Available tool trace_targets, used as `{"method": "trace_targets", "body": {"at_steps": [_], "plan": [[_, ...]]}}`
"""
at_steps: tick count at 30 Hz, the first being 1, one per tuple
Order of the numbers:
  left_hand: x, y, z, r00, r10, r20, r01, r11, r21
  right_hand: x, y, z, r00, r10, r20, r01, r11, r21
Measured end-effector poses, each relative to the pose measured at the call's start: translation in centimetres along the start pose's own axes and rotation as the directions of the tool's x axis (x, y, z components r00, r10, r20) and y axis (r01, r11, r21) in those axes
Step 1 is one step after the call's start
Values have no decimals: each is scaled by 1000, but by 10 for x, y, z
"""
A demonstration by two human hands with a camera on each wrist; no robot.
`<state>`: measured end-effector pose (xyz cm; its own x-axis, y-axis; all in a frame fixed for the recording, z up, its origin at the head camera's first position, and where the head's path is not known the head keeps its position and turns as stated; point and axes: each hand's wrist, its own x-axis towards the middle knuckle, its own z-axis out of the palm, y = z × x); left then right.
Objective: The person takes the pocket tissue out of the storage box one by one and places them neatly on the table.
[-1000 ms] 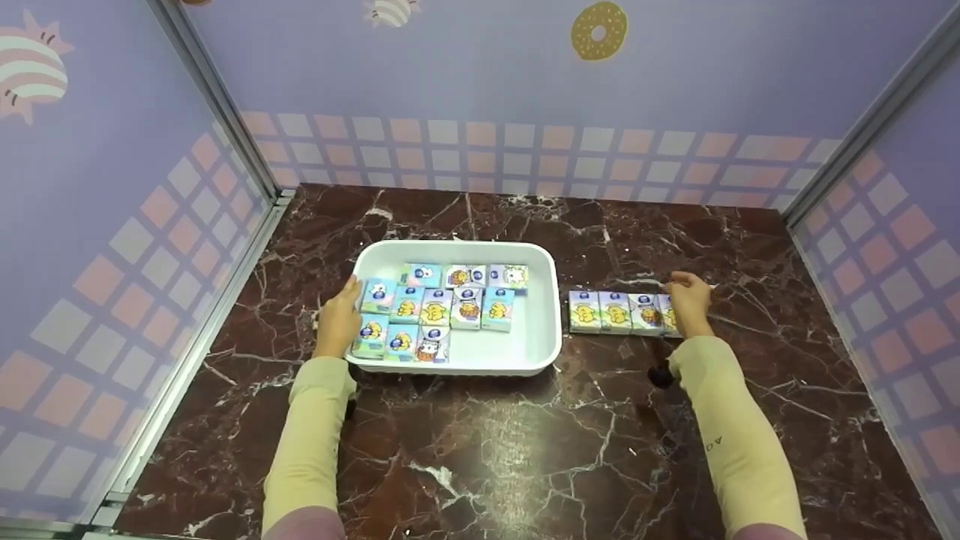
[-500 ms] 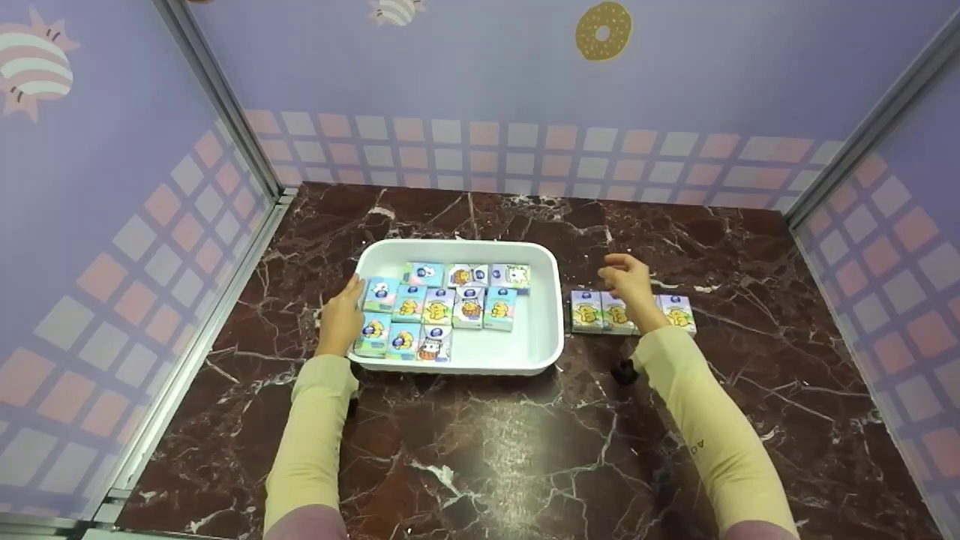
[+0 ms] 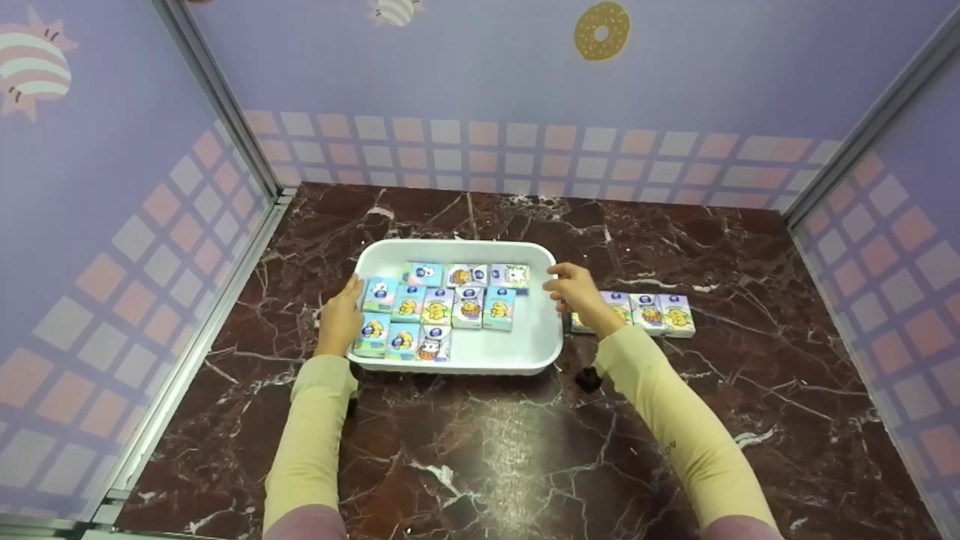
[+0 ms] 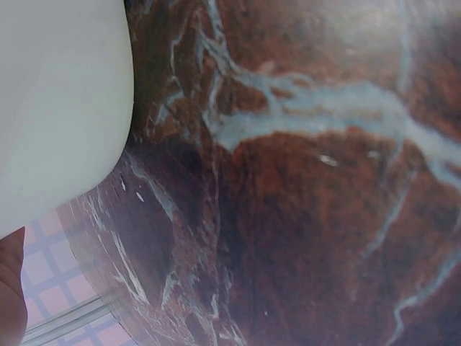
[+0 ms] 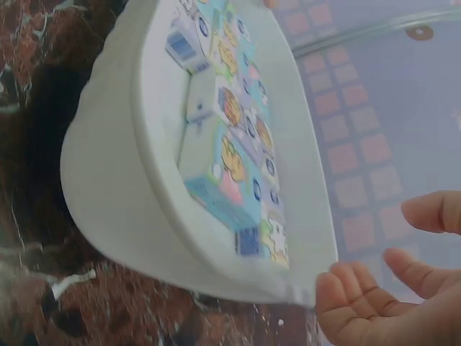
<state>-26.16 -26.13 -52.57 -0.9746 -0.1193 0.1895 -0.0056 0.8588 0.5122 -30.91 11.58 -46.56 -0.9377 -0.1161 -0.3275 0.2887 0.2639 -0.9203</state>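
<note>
A white tray (image 3: 457, 246) in the middle of the marble table (image 3: 487, 450) holds several small cartoon-printed tissue packs (image 3: 439, 307), lying flat in rows towards its left side. A short row of the same packs (image 3: 649, 313) lies on the table just right of the tray. My left hand (image 3: 341, 315) rests against the tray's left rim with fingers straight. My right hand (image 3: 574, 295) hovers over the tray's right rim, fingers relaxed and empty, covering the row's left end. The right wrist view shows the tray (image 5: 115, 187), its packs (image 5: 238, 144) and my loose fingers (image 5: 360, 288).
Purple patterned walls enclose the table on the left, back and right. A small dark object (image 3: 587, 379) lies on the table under my right forearm. The left wrist view shows only the tray's outer wall (image 4: 57, 108) and bare marble (image 4: 324, 216).
My right hand has moved left, from the far right end of the row of packs to the tray's right rim. The left hand and the tray have stayed put.
</note>
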Motion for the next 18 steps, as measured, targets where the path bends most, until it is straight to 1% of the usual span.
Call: {"method": "trace_targets", "body": {"at_steps": [4, 9, 14, 18], "plan": [[0, 0, 0, 1000, 3, -9, -3, 1000, 1, 1, 1, 13, 993, 96, 67, -96, 995, -7], [-1, 0, 0, 1000, 3, -15, -3, 1000, -4, 5, 5, 27, 968, 192, 160, -198, 980, 21], [-2, 0, 0, 1000, 8, -10, -8, 1000, -13, 9, 8, 39, 939, 282, 198, -299, 953, 58], [-2, 0, -1, 1000, 10, 1, -10, 1000, -19, 11, 11, 46, 917, 330, 223, -357, 930, 93]]}}
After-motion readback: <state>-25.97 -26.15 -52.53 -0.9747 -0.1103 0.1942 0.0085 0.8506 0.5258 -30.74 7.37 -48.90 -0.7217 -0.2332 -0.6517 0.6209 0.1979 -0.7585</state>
